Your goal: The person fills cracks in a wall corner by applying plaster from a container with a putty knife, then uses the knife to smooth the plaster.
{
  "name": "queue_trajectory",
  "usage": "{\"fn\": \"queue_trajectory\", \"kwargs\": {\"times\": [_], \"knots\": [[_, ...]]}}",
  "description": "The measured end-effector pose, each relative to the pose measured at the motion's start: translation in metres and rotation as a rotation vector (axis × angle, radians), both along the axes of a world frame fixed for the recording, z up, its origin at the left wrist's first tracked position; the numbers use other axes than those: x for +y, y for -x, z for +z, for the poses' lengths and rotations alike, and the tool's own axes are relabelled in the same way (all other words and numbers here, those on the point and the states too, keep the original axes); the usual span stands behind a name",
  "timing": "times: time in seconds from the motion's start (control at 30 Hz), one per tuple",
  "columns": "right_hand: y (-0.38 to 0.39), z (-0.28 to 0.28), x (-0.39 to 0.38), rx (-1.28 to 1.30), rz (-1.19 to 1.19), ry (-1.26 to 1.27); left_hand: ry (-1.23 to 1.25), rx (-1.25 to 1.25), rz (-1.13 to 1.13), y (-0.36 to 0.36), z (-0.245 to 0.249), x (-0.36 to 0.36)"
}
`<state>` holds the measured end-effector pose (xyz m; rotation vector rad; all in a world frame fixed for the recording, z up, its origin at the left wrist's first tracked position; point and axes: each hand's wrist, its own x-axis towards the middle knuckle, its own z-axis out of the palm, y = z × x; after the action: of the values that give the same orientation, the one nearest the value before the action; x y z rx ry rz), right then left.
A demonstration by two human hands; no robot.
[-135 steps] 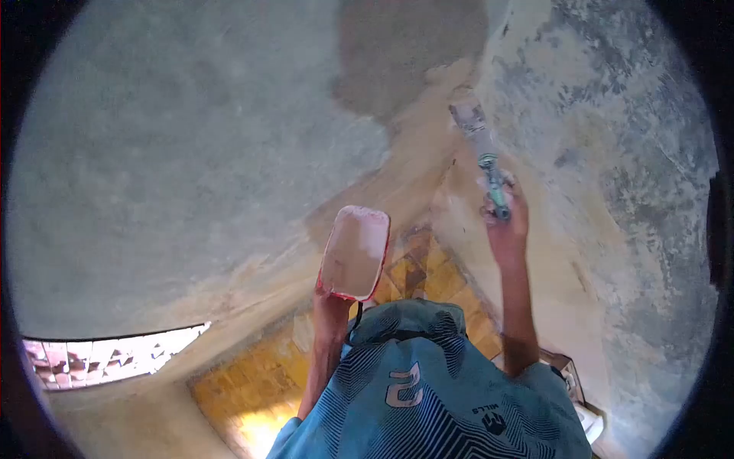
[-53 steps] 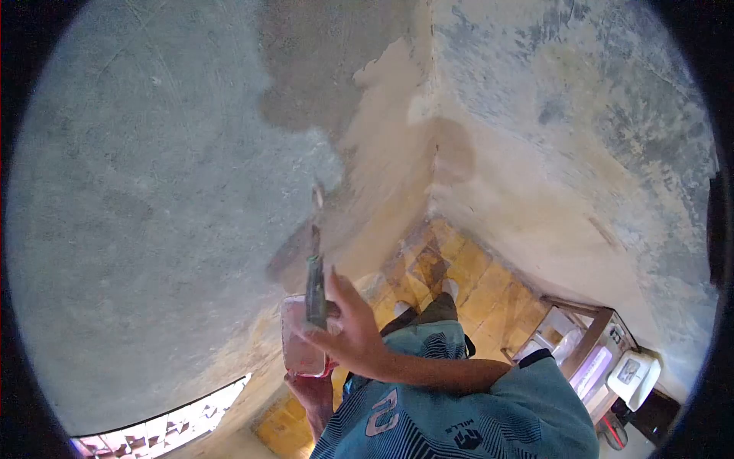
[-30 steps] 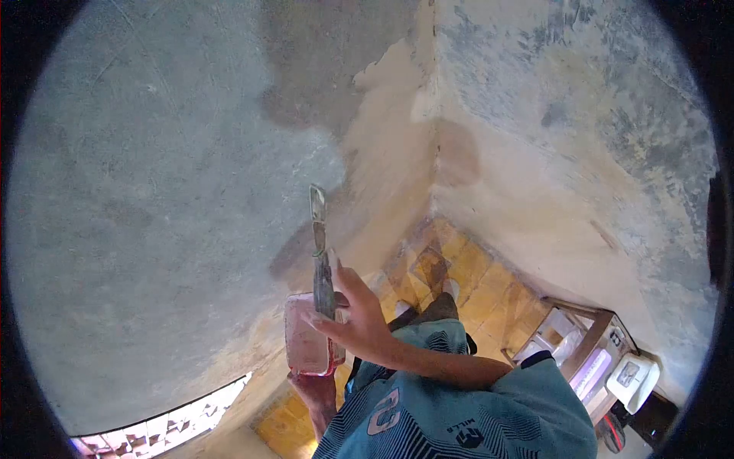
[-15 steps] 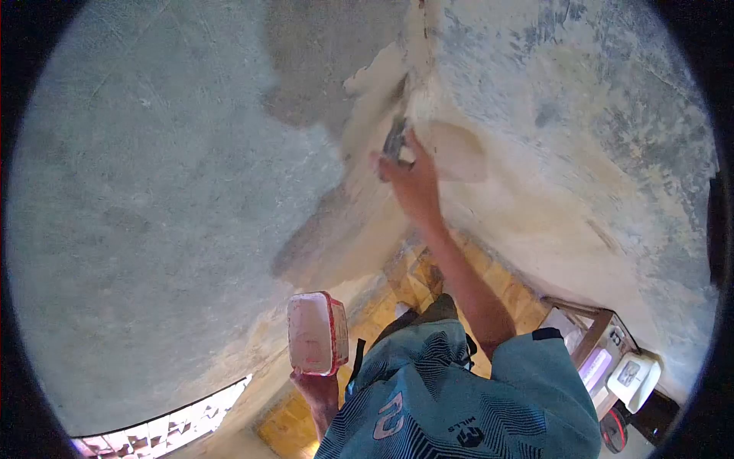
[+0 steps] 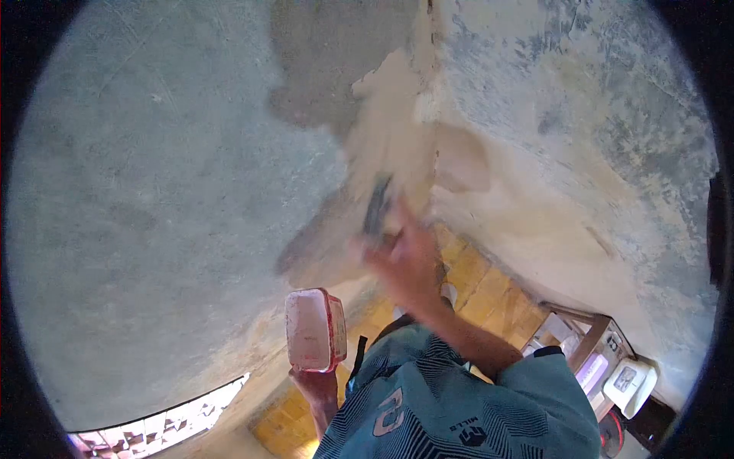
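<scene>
My right hand (image 5: 405,260), smeared by motion, grips a dark flat scraper (image 5: 377,205) against the left wall near the corner. Its blade edge is blurred. Around it the wall carries a smooth beige coat of filler (image 5: 390,115), bordered by a darker damp-looking patch (image 5: 313,69). My left hand (image 5: 315,386) holds up a rectangular plastic tub (image 5: 310,330) from below, its open side facing me. The tub is whitish inside with a red rim, and pale smears coat its walls.
A mottled grey-and-cream wall (image 5: 581,138) meets the left wall at the corner. Yellow floor tiles (image 5: 474,268) lie below. At lower right stands a wooden shelf unit (image 5: 585,340) beside a white plastic container (image 5: 631,386). A bright latticed opening (image 5: 168,421) is at lower left.
My right hand has moved the scraper down along the left side of the corner, toward my body. The tub in my left hand has stayed almost in place.
</scene>
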<state>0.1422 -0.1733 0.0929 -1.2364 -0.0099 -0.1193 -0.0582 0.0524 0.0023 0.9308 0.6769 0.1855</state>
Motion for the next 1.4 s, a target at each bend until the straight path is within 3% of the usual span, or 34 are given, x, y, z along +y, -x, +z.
{"fn": "queue_trajectory", "kwargs": {"times": [0.07, 0.17, 0.27, 0.37, 0.5, 0.63, 0.73, 0.87, 0.93, 1.07, 1.3, 1.4], "knots": [[-0.042, 0.01, -0.026, -0.023, -0.056, -0.149, 0.017, -0.005, 0.0, 0.001, -0.002, 0.0], [-0.076, 0.026, -0.047, 0.027, -0.065, -0.002, 0.044, -0.022, 0.005, 0.003, -0.002, -0.004], [-0.077, 0.005, -0.029, 0.001, -0.027, -0.008, 0.014, -0.031, -0.024, 0.0, 0.001, -0.008], [-0.042, 0.012, 0.004, -0.002, 0.01, 0.089, -0.03, -0.004, -0.031, 0.001, 0.003, -0.01], [0.022, 0.018, 0.044, -0.169, 0.147, 0.011, 0.005, -0.024, -0.021, 0.001, 0.002, -0.009], [0.053, 0.035, 0.04, -0.023, 0.342, -0.047, 0.107, -0.089, -0.017, 0.003, 0.004, -0.01], [0.026, 0.007, 0.015, -0.076, 0.229, -0.008, 0.019, -0.03, 0.0, -0.001, 0.003, -0.01], [-0.051, 0.014, -0.035, 0.023, -0.064, 0.087, 0.115, -0.036, 0.064, 0.002, 0.003, -0.011], [-0.086, 0.016, -0.055, 0.008, -0.039, 0.124, 0.031, 0.01, 0.085, 0.005, -0.004, -0.01], [-0.097, 0.009, -0.052, 0.022, -0.034, 0.13, 0.089, -0.072, 0.053, 0.002, -0.001, -0.015], [0.0, -0.003, 0.021, -0.067, 0.076, 0.107, 0.04, -0.024, 0.044, 0.005, -0.004, -0.011], [0.039, 0.012, 0.031, 0.003, 0.294, -0.075, 0.077, -0.05, 0.025, 0.003, -0.005, -0.01]]}}
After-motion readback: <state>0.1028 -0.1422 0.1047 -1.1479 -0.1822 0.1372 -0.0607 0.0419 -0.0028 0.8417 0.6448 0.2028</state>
